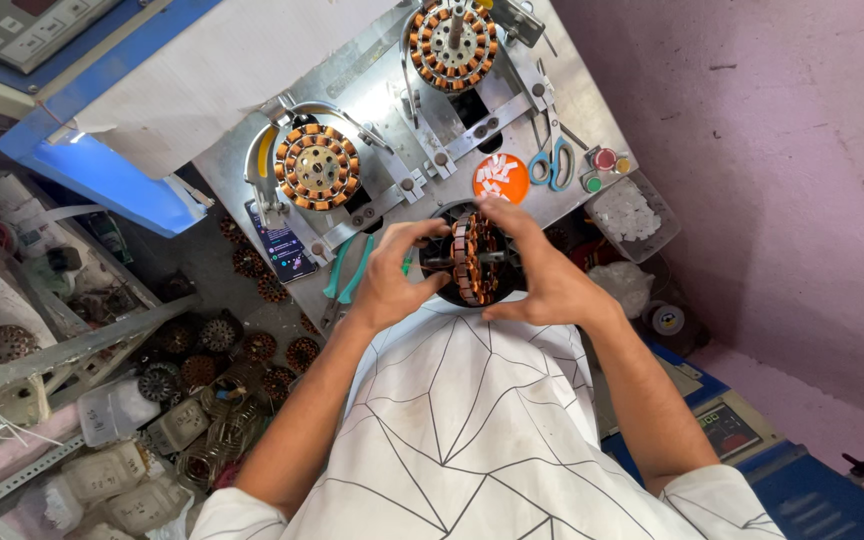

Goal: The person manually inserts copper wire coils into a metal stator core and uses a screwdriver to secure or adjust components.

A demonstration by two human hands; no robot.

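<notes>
Your left hand and right hand both close their fingers around 1 round copper-wound motor stator, held on edge at frame centre. 2 similar stators sit mounted on the grey metal winding fixture above.

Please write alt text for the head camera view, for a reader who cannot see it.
Both hands, left hand and right hand, hold a copper-wound motor stator on edge over a metal winding bench. Two more wound stators sit on fixtures behind it, beside blue-handled scissors and an orange dish.
</notes>
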